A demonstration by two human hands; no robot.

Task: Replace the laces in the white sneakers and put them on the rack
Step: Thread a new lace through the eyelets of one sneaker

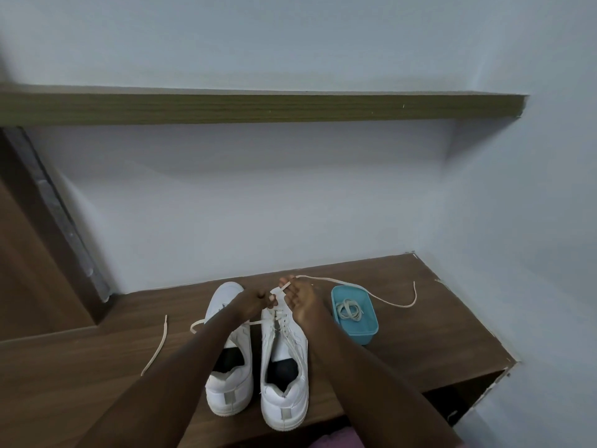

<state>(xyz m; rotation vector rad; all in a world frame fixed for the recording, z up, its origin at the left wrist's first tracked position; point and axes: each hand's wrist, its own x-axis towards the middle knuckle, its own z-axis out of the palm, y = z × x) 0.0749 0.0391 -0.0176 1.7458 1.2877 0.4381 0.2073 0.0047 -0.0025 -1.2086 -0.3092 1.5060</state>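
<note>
**Two sneakers, one lace going in at the toe**

Both hands are meeting at the toe end of the right sneaker, which is standing heel toward the person on the wooden bench, just beside the left sneaker. The right hand is pinching the lace between its fingertips and drawing it out rightward past the teal tub. The left hand is curling over the lowest eyelets and appears to be pinching the lace there too, though that grip is too small to read surely.

To do this step well, the person is likely needing to steady the shoe with the left hand, pull the lace flat without a twist, and even up the two ends before crossing to the next eyelets. Pulling too hard to one side is risking dragging the lace out or sliding the shoe.

Counting downward in size:
- one wall shelf and one bench
- two arms, two hands
- two white sneakers, neither yet put away
- one teal tub
- one coiled lace lying inside the tub
- one loose strand trailing left of the shoes; whether it is joining the held lace cannot be told.
</note>
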